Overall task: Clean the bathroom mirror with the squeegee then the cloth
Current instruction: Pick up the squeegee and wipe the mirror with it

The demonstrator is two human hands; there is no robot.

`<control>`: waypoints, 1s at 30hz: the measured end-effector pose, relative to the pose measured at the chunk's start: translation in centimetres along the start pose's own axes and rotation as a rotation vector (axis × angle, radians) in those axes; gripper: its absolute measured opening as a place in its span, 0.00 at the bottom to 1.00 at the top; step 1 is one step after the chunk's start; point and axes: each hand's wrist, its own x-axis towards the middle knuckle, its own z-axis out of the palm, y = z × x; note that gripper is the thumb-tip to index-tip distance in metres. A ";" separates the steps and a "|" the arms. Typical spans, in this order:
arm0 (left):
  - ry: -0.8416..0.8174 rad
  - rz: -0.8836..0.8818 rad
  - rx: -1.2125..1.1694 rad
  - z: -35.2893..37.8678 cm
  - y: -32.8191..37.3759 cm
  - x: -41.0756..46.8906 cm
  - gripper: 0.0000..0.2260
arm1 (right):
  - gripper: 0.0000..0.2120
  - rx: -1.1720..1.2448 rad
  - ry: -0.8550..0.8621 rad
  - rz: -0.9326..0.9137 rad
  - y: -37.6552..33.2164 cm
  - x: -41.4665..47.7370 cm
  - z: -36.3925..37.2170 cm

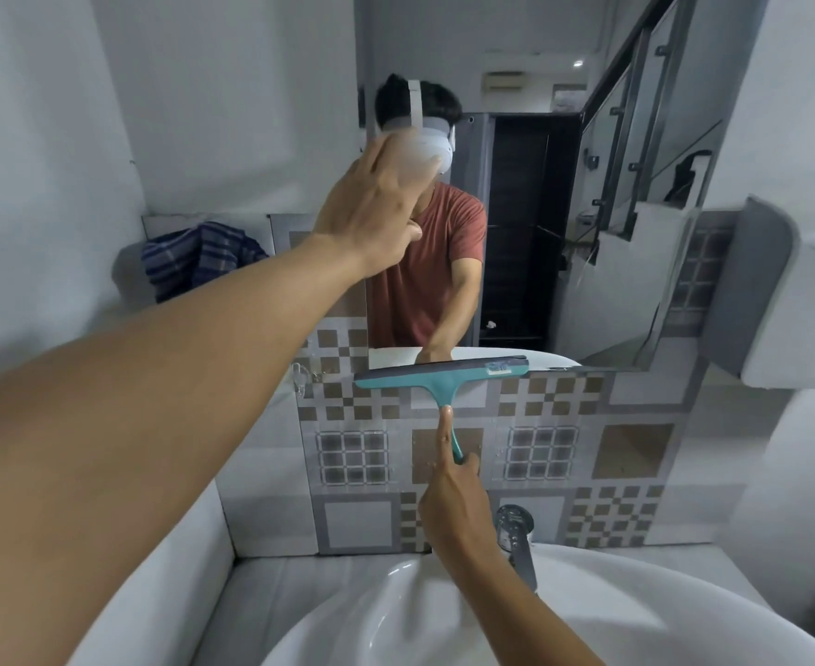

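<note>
The mirror (530, 194) hangs on the wall above patterned tiles. My right hand (453, 497) grips the handle of a teal squeegee (439, 374), index finger stretched up along it. The dark blade lies level along the mirror's bottom edge. My left hand (372, 209) is raised at the mirror's left edge, palm toward the glass, fingers loosely spread and holding nothing. A striped blue cloth (199, 257) lies bunched on a ledge left of the mirror.
A white sink (396, 608) sits right below, with a chrome tap (516, 535) just right of my right wrist. Patterned tiles (357, 454) cover the wall under the mirror. A white fixture (780, 310) juts out at the right.
</note>
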 end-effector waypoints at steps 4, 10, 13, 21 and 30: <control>-0.008 -0.024 -0.022 0.5 0.7 -0.9 0.38 | 0.43 0.027 0.009 -0.027 0.2 -0.4 -0.2; -0.021 -0.025 -0.018 0.5 0.8 -1.0 0.38 | 0.41 0.079 0.018 -0.027 0.3 -0.6 0.0; -0.020 -0.015 -0.019 0.6 0.7 -1.2 0.38 | 0.39 0.093 0.005 -0.023 0.1 -0.7 -0.4; -0.042 -0.024 -0.033 0.5 0.9 -1.6 0.37 | 0.38 0.169 -0.118 0.026 0.5 -1.6 -2.7; -0.167 -0.009 -0.162 -3.3 3.5 -3.8 0.32 | 0.15 0.297 -0.128 0.021 3.4 -4.0 -10.8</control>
